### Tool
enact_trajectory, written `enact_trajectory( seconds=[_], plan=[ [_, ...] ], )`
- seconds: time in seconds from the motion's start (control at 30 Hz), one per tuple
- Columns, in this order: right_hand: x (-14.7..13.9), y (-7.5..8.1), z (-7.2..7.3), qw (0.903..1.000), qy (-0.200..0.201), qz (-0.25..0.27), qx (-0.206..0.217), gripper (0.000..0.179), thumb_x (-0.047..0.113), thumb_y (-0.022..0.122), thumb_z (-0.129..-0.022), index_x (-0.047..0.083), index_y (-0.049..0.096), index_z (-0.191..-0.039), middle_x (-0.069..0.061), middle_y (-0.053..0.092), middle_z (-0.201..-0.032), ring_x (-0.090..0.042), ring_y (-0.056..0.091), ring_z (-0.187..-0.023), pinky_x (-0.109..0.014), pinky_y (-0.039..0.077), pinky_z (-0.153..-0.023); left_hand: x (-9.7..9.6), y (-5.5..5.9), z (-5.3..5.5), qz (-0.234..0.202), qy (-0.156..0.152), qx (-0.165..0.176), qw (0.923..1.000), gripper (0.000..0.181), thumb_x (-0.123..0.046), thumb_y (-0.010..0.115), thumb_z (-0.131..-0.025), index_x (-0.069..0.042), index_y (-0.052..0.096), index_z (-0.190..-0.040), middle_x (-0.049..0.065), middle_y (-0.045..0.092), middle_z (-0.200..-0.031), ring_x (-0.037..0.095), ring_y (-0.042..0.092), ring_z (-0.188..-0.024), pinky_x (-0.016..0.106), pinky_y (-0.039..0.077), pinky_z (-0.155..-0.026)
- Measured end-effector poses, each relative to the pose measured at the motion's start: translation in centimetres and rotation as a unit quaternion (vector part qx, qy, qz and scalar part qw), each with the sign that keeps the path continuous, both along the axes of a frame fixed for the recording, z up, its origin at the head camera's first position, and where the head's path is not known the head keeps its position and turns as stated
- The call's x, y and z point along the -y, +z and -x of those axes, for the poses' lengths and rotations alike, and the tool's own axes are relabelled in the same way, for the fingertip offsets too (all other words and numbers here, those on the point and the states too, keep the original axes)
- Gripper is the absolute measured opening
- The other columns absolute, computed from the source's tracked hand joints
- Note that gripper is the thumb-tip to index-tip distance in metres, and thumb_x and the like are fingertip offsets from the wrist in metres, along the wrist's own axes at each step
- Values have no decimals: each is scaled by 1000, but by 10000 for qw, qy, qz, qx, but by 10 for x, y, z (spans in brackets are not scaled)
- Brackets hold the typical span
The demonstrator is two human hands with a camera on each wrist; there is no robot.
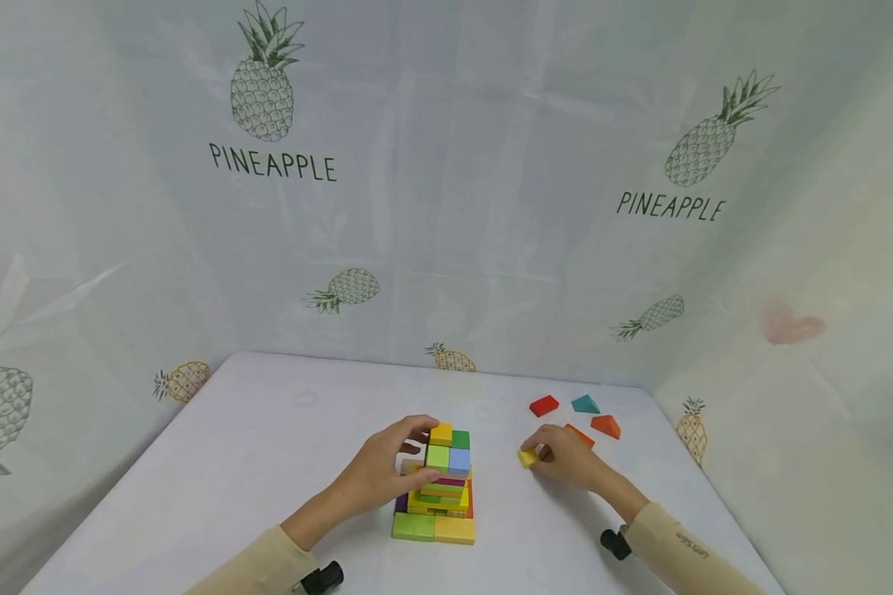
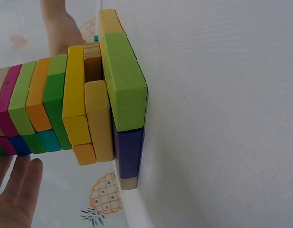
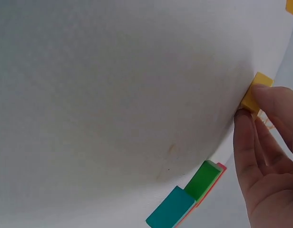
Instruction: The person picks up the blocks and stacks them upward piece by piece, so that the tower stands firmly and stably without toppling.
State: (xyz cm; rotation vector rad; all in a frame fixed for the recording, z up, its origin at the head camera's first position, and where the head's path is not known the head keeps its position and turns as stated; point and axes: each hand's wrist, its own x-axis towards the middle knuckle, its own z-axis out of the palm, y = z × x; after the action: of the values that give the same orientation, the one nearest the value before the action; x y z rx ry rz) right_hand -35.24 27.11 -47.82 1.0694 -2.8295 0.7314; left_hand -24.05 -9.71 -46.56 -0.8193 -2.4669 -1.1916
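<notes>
A stepped tower of colourful wooden blocks (image 1: pixel 446 503) stands mid-table, with a small yellow block on its top layer. My left hand (image 1: pixel 372 469) is at the tower's left side, thumb across the near face and index finger up by the top block. In the left wrist view, the straight fingers (image 2: pixel 23 183) lie along the stack's side. Off to the right, my right hand (image 1: pixel 565 459) pinches a small yellow block (image 3: pixel 263 80) between thumb and fingertips, low over the table.
Loose blocks lie beyond the right hand: a red block (image 1: pixel 544 406), a teal block (image 1: pixel 585 404) and an orange block (image 1: pixel 606 426). Another orange block (image 1: pixel 580 435) is partly behind that hand. A white pineapple-print curtain (image 1: pixel 491 207) surrounds the white table (image 1: pixel 305 413).
</notes>
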Motion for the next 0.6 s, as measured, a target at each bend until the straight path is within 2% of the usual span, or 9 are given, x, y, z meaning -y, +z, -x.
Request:
enact_trajectory(
  seconds=[0.17,0.27,0.4,0.6],
  plan=[
    [5,2,-4,10000,-2,-36,-36,26,7,86,-89,7,79,-114,-1,73,-104,-15,64,-85,-23,59,-75,0,-1,0,-15,-10,3,10000,68,-38,83,-94,-22,50,-151,-11,62,-142,11,63,-120,33,59,-101],
    [10,10,-8,9999,38,34,-142,25,8,85,-90,8,79,-114,3,73,-101,-11,63,-83,-21,58,-73,0,-2,1,10,-37,-17,10000,68,-39,83,-94,-22,49,-151,-11,61,-142,11,63,-121,34,59,-101],
    [23,37,-22,9987,172,393,-291,26,9,85,-90,10,79,-115,5,72,-99,-7,64,-82,-22,60,-73,-1,-2,1,25,-47,-10,10000,69,-41,82,-94,-21,50,-152,-12,61,-143,10,63,-122,31,58,-102],
    [51,82,-49,9936,600,783,-557,29,9,86,-90,11,78,-117,6,71,-103,-5,68,-83,-25,63,-77,-1,-2,2,-30,14,47,10000,69,-39,83,-94,-21,50,-152,-12,61,-143,10,63,-122,30,58,-101]
  ],
)
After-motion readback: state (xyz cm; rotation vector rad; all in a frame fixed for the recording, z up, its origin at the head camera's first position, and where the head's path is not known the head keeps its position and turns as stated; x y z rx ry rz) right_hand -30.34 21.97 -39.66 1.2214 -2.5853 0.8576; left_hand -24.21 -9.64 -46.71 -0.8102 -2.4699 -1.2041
